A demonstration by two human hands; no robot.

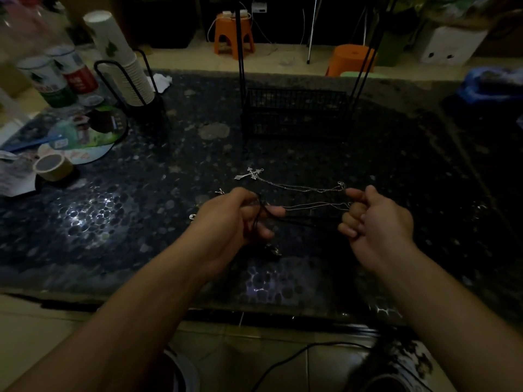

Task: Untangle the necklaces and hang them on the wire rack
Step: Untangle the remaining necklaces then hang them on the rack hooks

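Left hand (226,219) grips dark cords (300,220); right hand (376,219) pinches thin silver chains (311,206) taut mid-desk; black wire rack (294,114) near far edge.

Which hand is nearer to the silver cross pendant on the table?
Left. The left hand is just below the cross pendant; the right hand is further away, below and to its right.
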